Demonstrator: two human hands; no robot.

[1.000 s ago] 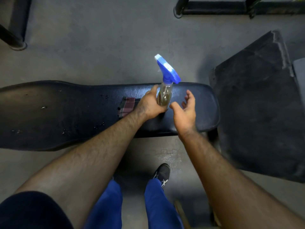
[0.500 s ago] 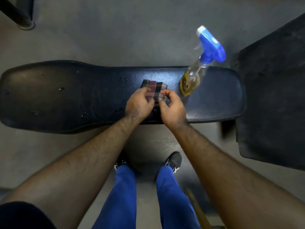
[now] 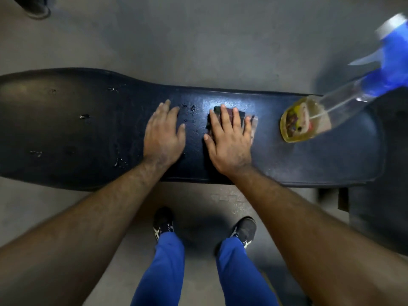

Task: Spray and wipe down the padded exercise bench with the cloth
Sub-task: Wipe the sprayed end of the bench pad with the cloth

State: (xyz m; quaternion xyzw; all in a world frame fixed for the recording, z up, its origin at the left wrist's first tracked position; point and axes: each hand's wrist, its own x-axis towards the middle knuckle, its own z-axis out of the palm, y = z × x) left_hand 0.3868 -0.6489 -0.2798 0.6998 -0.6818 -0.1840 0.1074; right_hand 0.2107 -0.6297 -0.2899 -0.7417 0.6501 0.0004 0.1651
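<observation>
The black padded bench (image 3: 77,133) runs across the view, with drops of liquid and small tears on its surface. My right hand (image 3: 228,141) lies flat on the folded plaid cloth (image 3: 252,122), pressing it onto the pad; most of the cloth is hidden under the fingers. My left hand (image 3: 164,134) rests flat on the pad just left of it, fingers spread, holding nothing. The clear spray bottle (image 3: 309,120) with yellowish liquid and a blue trigger head stands on the bench to the right of the cloth.
Grey concrete floor (image 3: 198,40) surrounds the bench. My feet in dark shoes (image 3: 244,229) and blue trousers stand in front of it. A dark padded block (image 3: 379,206) sits at the right. A black frame foot (image 3: 37,9) stands at the top left.
My left hand let go of the bottle, which now stands on the bench. Both hands went to the cloth; now the right hand presses it flat and the left lies spread beside it.
</observation>
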